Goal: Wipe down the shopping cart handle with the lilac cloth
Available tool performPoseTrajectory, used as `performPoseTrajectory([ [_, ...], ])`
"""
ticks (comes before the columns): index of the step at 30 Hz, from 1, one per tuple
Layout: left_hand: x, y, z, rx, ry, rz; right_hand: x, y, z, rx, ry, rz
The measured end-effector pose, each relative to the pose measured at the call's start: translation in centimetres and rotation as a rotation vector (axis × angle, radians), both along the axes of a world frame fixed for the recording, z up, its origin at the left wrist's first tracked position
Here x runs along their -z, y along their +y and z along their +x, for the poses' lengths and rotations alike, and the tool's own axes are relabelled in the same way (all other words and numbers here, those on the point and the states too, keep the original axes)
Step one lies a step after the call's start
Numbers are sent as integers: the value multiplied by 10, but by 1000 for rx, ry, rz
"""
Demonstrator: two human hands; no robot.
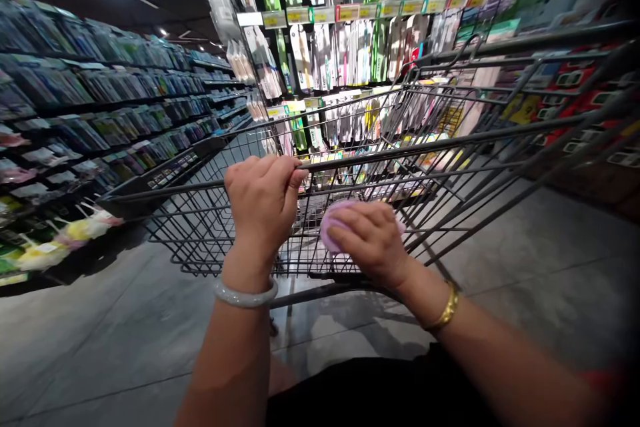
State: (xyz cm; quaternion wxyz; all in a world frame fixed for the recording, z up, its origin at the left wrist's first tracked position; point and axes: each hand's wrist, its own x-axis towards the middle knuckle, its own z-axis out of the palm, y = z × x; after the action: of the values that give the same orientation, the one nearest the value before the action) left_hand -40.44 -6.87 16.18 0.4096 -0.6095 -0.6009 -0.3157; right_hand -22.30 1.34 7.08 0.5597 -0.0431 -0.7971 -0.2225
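Observation:
My left hand (263, 193) is wrapped round the top rail of a dark wire shopping cart (380, 155), with a pale bangle at that wrist. To its right, my right hand (373, 237) is closed on a light purple cloth (331, 225), whose folds bulge out past the fingers. The cloth is against or just in front of the cart's wire side; I cannot tell whether it touches. A gold bracelet circles the right wrist. The cart's mesh basket shows the floor and shelves through it.
A brightly lit display rack (330, 47) of packaged goods with price tags stands behind the cart. On the left run long shelves (100, 93) of hanging packs, with yellow and pink fluffy items (55, 243) low down. Red packages (575, 90) hang at the right. The floor (125, 347) is grey tile.

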Motion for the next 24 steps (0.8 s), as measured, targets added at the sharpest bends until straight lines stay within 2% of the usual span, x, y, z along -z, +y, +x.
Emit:
performPoseTrajectory([
  [5,0,0,-3,5,-2,2,37,-15,-28,-48,-213,40],
  [7,0,0,-4,6,-4,5,37,-17,-29,-69,-222,58],
  [9,0,0,-5,7,-6,4,28,-16,-24,-73,-188,57],
  [13,1,1,-5,19,-6,4,11,-12,-16,-19,-41,-44],
  [15,2,2,-5,14,-4,10,17,-13,-19,-11,-85,-64],
  [20,3,3,-4,3,-5,31,51,-20,-35,-112,-319,24],
  [22,4,3,-4,4,-5,34,54,-20,-34,-135,-339,38],
  [24,4,3,-4,1,-5,34,47,-18,-29,-121,-307,22],
])
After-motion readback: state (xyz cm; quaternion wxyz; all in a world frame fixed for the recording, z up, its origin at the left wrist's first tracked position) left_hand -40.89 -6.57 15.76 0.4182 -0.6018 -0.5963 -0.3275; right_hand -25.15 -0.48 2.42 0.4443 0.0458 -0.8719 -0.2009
